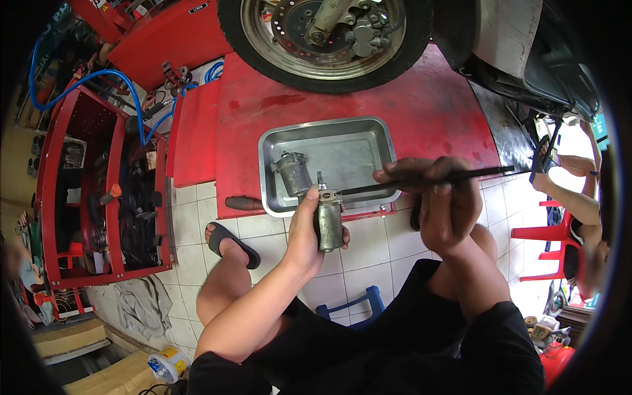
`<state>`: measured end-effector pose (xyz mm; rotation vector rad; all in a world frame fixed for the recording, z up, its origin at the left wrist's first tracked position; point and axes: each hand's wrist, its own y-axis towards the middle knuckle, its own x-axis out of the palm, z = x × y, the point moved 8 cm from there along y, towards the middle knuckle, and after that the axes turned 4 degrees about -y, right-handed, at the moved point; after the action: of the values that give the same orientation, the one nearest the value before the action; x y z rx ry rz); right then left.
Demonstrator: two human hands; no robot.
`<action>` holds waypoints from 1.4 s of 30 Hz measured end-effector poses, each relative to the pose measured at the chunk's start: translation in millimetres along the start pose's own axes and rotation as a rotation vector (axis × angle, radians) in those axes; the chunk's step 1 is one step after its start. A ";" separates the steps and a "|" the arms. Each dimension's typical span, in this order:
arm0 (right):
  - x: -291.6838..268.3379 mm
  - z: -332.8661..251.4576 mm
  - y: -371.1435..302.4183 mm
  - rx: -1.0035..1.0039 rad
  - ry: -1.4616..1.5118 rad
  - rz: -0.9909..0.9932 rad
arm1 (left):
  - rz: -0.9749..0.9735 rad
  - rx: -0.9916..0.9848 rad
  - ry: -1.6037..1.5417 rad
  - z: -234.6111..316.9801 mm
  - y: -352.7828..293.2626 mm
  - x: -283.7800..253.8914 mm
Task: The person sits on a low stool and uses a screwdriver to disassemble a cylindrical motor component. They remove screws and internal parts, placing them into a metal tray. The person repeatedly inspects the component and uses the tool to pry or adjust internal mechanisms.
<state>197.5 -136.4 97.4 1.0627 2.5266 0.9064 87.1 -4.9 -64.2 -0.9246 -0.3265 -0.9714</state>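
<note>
My left hand (305, 237) is wrapped round a grey cylindrical starter motor (330, 225), holding it upright with its splined shaft at the top. The thumb presses near its mounting lug. In my right hand (451, 201) is a long, thin black rod-like tool (388, 185); its exact kind cannot be made out. The tip of this tool reaches the lug end of the motor. Just beyond my left hand, a second cylindrical metal motor part (294, 175) leans in a shallow steel tray (265, 191), next to the tray's left wall.
The tray rests on a red lift platform (434, 99) below a motorcycle front wheel (329, 84). A dark-handled tool (243, 203) lies by the tray. At left stands a red tool cart (116, 217) with a blue hose (138, 108). Red stools (550, 234) and another person are at right.
</note>
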 end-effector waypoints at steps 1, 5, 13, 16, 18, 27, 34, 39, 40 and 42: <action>2.7 -3.3 -1.7 -0.028 0.020 -0.011 | 0.008 0.005 0.017 0.6 -0.1 -0.2; 8.6 -13.6 -0.7 -0.060 -0.004 -0.048 | 0.039 0.042 0.071 1.4 0.6 -1.9; 14.6 -22.3 3.5 -0.104 -0.159 -0.095 | 0.042 0.074 0.129 -0.2 0.4 -2.1; 13.4 -21.1 1.7 -0.101 -0.178 -0.105 | 0.038 0.108 0.151 2.5 0.5 -1.4; 12.9 -19.6 0.1 -0.113 -0.150 -0.104 | 0.031 0.123 0.162 3.8 0.6 -0.6; 18.4 -12.9 3.1 -0.026 -0.213 -0.147 | 0.023 0.148 0.195 1.7 4.2 -3.2; 8.6 -14.4 -9.2 -0.045 -0.517 -0.110 | 0.013 0.167 0.230 -4.7 4.3 -4.5; 23.0 -2.1 -0.2 0.040 -0.247 -0.192 | 0.018 0.090 0.173 -12.3 5.9 -4.6; 29.2 -3.9 2.4 0.047 -0.215 -0.260 | 0.022 0.074 0.155 -14.0 6.4 -5.9; 34.0 -4.7 1.5 0.039 -0.231 -0.302 | 0.027 0.051 0.131 -15.6 6.4 -7.2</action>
<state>172.4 -113.4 102.2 0.7195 2.4289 0.6164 86.1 -11.7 -81.1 -0.8126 -0.2264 -0.9897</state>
